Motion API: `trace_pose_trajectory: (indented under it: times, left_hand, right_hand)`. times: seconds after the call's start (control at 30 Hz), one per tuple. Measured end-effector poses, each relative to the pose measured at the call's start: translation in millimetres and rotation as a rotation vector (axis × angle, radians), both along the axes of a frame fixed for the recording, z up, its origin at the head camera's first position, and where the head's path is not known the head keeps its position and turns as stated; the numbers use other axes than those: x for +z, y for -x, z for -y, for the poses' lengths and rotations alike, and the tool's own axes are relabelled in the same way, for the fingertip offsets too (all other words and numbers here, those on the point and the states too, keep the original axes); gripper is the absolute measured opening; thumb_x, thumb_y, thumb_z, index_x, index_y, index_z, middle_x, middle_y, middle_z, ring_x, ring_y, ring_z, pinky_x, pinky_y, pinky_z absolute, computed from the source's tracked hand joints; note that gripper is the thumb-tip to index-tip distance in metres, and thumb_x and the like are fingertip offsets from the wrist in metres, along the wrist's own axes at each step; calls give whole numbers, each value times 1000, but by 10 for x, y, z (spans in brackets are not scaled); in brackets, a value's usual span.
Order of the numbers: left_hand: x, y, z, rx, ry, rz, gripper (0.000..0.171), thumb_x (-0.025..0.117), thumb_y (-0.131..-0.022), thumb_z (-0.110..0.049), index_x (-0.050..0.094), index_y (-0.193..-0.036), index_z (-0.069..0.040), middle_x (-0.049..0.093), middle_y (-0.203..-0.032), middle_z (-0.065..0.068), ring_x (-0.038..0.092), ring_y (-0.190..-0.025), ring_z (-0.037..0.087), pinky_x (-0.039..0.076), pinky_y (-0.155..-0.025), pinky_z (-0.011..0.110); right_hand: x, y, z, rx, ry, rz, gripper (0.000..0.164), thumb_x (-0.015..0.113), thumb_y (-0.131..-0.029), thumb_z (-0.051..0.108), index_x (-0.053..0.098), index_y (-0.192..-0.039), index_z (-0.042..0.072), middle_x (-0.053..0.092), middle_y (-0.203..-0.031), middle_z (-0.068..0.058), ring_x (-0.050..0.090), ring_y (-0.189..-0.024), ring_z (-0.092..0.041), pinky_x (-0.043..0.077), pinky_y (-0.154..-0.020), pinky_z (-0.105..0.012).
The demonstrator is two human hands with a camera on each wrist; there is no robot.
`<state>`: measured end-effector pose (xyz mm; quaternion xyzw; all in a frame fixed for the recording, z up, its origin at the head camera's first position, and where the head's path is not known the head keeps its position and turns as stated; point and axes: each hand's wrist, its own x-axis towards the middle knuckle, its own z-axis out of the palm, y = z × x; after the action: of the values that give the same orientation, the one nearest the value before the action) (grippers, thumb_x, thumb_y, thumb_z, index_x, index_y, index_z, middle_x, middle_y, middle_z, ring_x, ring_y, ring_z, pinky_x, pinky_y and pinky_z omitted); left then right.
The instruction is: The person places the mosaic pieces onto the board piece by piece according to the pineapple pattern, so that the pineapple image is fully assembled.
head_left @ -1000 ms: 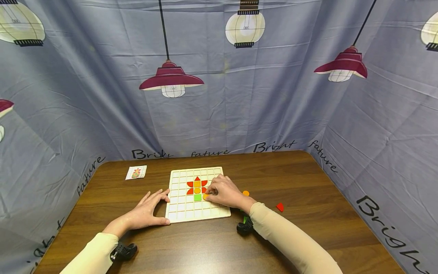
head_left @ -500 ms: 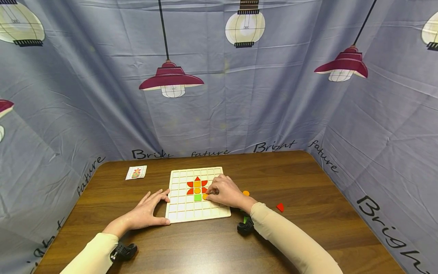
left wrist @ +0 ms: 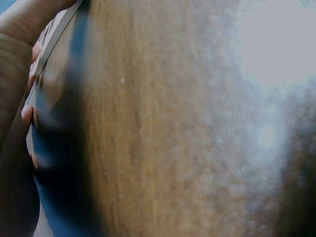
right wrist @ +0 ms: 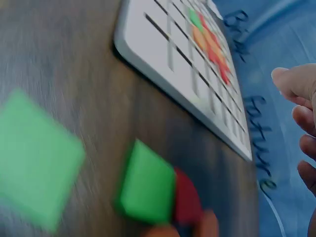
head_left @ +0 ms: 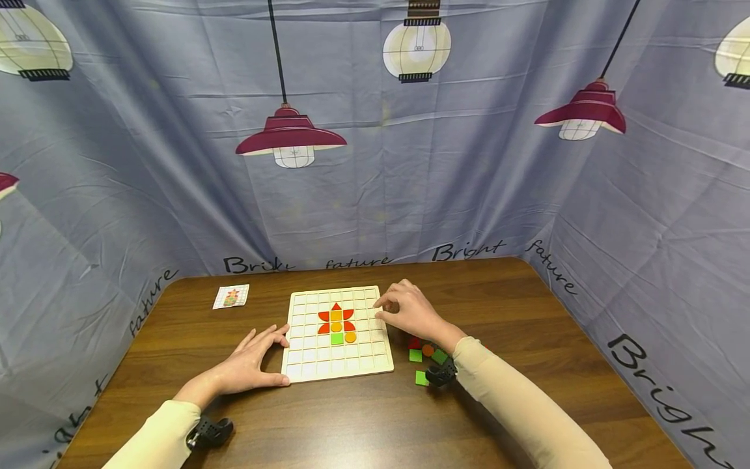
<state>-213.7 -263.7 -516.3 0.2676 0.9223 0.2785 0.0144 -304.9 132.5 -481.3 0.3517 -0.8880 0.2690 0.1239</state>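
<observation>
A cream grid board (head_left: 366,361) lies on the table with a pattern of flat pieces on it. Red pieces surround an orange square (head_left: 336,316) and an orange disc (head_left: 336,327); below is a green square (head_left: 336,339) with another orange disc (head_left: 350,337) to its right. My left hand (head_left: 249,365) rests at the board's left edge, thumb by the near corner and fingers spread along the side. Over the board's right edge hovers my right hand (head_left: 413,316), its thumb and fingers apart with nothing between them.
Loose pieces lie right of the board under my right forearm: green squares (head_left: 415,355), a darker orange disc (head_left: 428,350) and a red piece (head_left: 415,342). A small card (head_left: 231,296) printed with a coloured pattern lies at the back left. A patterned curtain (head_left: 363,215) stands behind the table.
My right hand has let go of the orange disc beside the green square and moved right, uncovering it and the loose pieces. My left hand stays at the board's edge.
</observation>
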Motion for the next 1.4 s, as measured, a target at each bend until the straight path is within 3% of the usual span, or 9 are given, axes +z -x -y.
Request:
trace_pose_trajectory:
  times: [0.33, 0.67, 0.87, 1.07, 1.2, 1.4]
  left_hand:
    - [-15, -11, 13, 6, 8, -18, 61, 81, -81, -57, 55, -122, -21, 37, -162, 14, 29, -149, 44, 6, -117, 71]
    - [-4, -6, 4, 0, 6, -14, 61, 81, -81, -57, 54, -122, -21, 37, -162, 14, 28, -149, 44, 6, -117, 70]
    - [0, -4, 2, 0, 6, -6, 61, 81, -81, -57, 54, -122, -21, 37, -162, 14, 28, -149, 43, 6, -118, 69]
    - [6, -6, -3, 3, 3, -6, 62, 81, -81, -58, 54, -122, -21, 37, -162, 14, 28, -149, 43, 5, -118, 69]
    - [2, -3, -2, 0, -1, -11, 62, 81, -81, -58, 54, -123, -21, 37, -162, 14, 28, -149, 44, 5, -117, 69]
    - [0, 8, -2, -5, -2, -7, 62, 81, -81, -57, 54, -123, -21, 36, -163, 14, 27, -149, 44, 5, -117, 70]
  right_hand:
    - [92, 48, -478, -78, 36, 30, 22, 82, -89, 28, 80, -106, 15, 62, -91, 11, 50, -92, -17, 41, -86, -38]
    - [-20, 26, -764, -87, -44, 84, 28, 80, -89, 34, 79, -111, 16, 68, -100, 9, 52, -101, -17, 41, -90, -42]
    - [-91, 15, -873, -89, -60, 137, 31, 80, -89, 35, 78, -115, 19, 69, -105, 11, 52, -105, -16, 41, -92, -43]
    - [-130, 15, -932, -74, -97, 134, 31, 81, -88, 35, 78, -116, 22, 69, -107, 14, 53, -107, -16, 40, -94, -44]
    - [-156, 14, -957, -61, -132, 130, 30, 83, -86, 36, 79, -114, 25, 68, -107, 14, 52, -107, -16, 39, -91, -44]
    - [-219, 20, -989, -54, -128, 195, 32, 85, -84, 40, 80, -113, 29, 65, -107, 12, 47, -101, -15, 38, -85, -39]
